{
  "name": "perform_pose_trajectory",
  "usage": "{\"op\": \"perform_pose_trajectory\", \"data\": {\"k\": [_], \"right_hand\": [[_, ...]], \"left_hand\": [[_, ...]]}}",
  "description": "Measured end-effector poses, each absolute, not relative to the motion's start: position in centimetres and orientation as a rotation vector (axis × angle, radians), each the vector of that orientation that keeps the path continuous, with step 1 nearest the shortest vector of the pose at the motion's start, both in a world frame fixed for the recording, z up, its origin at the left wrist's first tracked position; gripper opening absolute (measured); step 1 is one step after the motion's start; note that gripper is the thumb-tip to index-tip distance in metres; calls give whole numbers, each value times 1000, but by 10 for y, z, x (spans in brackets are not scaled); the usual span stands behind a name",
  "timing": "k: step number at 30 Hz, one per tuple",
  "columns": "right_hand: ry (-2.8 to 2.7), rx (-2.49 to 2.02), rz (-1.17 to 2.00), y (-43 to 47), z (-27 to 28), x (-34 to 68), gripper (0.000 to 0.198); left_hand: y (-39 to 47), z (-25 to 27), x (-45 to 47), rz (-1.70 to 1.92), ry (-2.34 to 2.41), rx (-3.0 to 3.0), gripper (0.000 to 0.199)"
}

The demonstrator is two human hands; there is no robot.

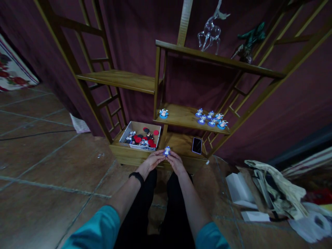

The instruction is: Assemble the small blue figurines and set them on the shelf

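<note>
My left hand (153, 159) and my right hand (175, 161) meet in front of the low wooden shelf unit (181, 119), and together their fingertips hold a small blue-and-white figurine (167, 151). Behind the hands, on the bottom board, stands a cardboard box (141, 135) with red and black discs and more figurines in it. On the shelf above, one figurine (163, 113) stands alone at the left and several figurines (211, 118) are grouped at the right.
A phone (196, 145) lies on the bottom board at the right. A glass deer (211, 31) and a dark green ornament (249, 40) stand on the top shelf. Paper bags and wrappings (269, 193) litter the tiled floor at the right.
</note>
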State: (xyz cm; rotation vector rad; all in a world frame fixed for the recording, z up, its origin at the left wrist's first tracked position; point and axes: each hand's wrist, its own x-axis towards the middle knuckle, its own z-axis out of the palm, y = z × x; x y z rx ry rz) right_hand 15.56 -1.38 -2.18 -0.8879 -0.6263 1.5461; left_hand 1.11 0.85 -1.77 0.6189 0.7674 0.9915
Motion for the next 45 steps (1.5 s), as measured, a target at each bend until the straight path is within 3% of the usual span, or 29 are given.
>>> {"op": "perform_pose_trajectory", "data": {"k": [14, 21, 45], "right_hand": [[-570, -871, 1568, -17, -18, 154, 30], [-580, -872, 1561, -16, -21, 152, 26], [-551, -863, 1541, -15, -19, 152, 26]], "left_hand": [[3, -21, 20, 1195, 934, 885, 41], [3, -22, 24, 1278, 932, 878, 51], [3, -23, 20, 1155, 842, 742, 50]]}}
